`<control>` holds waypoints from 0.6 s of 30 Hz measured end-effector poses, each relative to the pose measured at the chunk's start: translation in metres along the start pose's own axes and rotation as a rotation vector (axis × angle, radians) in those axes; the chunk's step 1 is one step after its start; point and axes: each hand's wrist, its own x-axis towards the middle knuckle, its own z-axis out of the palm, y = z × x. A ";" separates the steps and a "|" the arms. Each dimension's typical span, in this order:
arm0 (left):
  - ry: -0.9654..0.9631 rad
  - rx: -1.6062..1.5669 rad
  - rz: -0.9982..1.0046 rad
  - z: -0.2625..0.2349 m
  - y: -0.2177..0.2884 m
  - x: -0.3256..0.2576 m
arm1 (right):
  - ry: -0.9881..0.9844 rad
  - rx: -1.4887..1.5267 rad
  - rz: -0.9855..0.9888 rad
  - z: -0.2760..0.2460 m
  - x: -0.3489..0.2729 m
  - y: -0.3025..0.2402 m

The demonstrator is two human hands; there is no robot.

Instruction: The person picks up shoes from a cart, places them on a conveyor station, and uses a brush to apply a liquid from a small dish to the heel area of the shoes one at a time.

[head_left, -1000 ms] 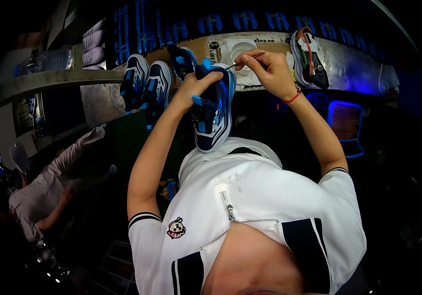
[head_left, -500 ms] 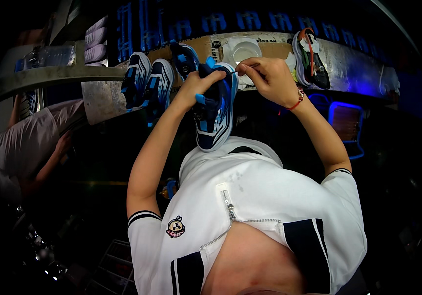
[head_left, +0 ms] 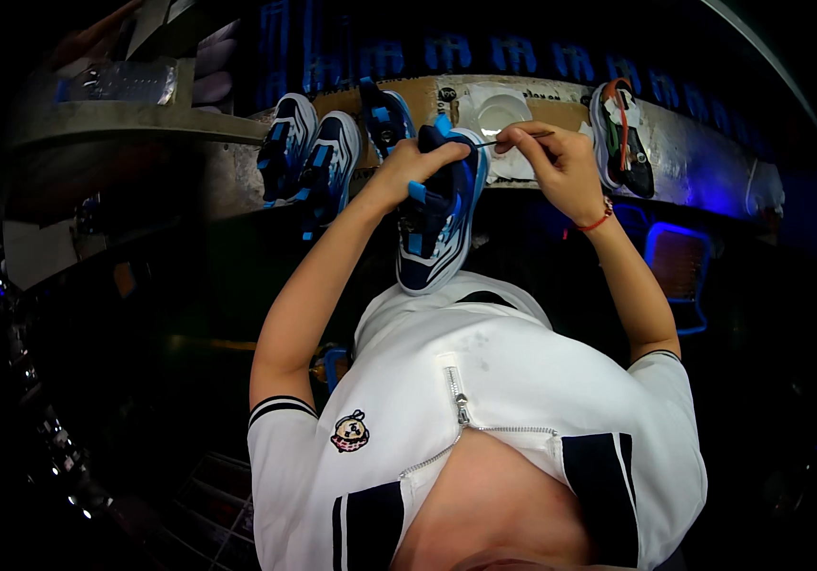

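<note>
My left hand (head_left: 406, 176) is closed around the heel end of a navy, blue and white sneaker (head_left: 437, 228). The sneaker's toe points toward me, above my lap, and bright blue tabs stand out from it. Pinched in the fingers of my right hand (head_left: 561, 164) is a thin dark stick (head_left: 488, 145). Its far end reaches the sneaker's heel edge beside my left thumb; whether it touches is too small to tell. Just beyond my right fingertips a round white bowl (head_left: 502, 112) rests on white paper on the bench.
Matching sneakers (head_left: 330, 162) lean along the bench (head_left: 694, 171) to the left. A black and orange shoe (head_left: 623, 138) lies at the right. Behind runs a row of blue-lit shoe parts (head_left: 513, 55). A metal rail (head_left: 142, 119) juts in from the left. A blue-framed stool (head_left: 677, 262) stands at lower right.
The whole view has shifted, so the bench and my hands appear farther right. More of the stick shows between my hands. The person at the left is no longer visible.
</note>
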 end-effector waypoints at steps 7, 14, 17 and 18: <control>0.155 -0.376 0.013 -0.037 0.026 -0.023 | 0.299 0.382 -0.001 -0.028 -0.009 0.007; 0.283 -0.758 0.030 -0.128 0.008 -0.054 | 0.232 0.432 0.037 -0.010 -0.019 0.026; 0.322 -0.776 -0.002 -0.152 -0.016 -0.065 | 0.167 0.283 0.023 0.017 -0.012 0.030; 0.333 -0.763 -0.018 -0.153 -0.023 -0.068 | 0.149 0.173 -0.004 0.029 -0.007 0.030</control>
